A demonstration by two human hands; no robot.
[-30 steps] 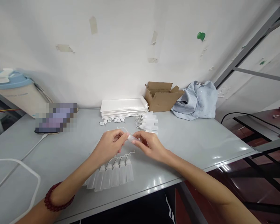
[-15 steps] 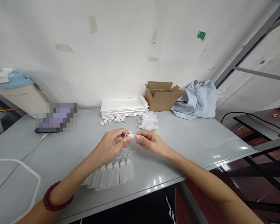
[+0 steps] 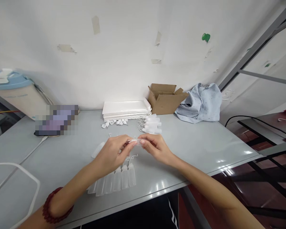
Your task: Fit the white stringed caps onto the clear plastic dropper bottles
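Above the grey table, my left hand (image 3: 118,149) is closed, thumb and fingers pinching the white cap end of a small translucent squeeze bottle (image 3: 138,142). The bottle's body lies in my right hand (image 3: 156,147), whose fingers are closed around it and hide most of it. Below my left hand, several bottles with thin white tubes (image 3: 118,179) lie side by side in a row, partly covered by my forearm. Farther back lies a pile of bottles with tubes (image 3: 153,123). Several loose white caps (image 3: 121,122) lie left of that pile.
A stack of white packets (image 3: 126,109) and an open cardboard box (image 3: 165,101) stand against the wall. Right of the box is a pale blue cloth bag (image 3: 201,103). A phone on a cable (image 3: 57,121) and a beige bin with blue lid (image 3: 19,92) are at the left.
My left fingers have shifted slightly right and closed over the bottle's cap end, which now shows less. The bottle lies more level between my hands.
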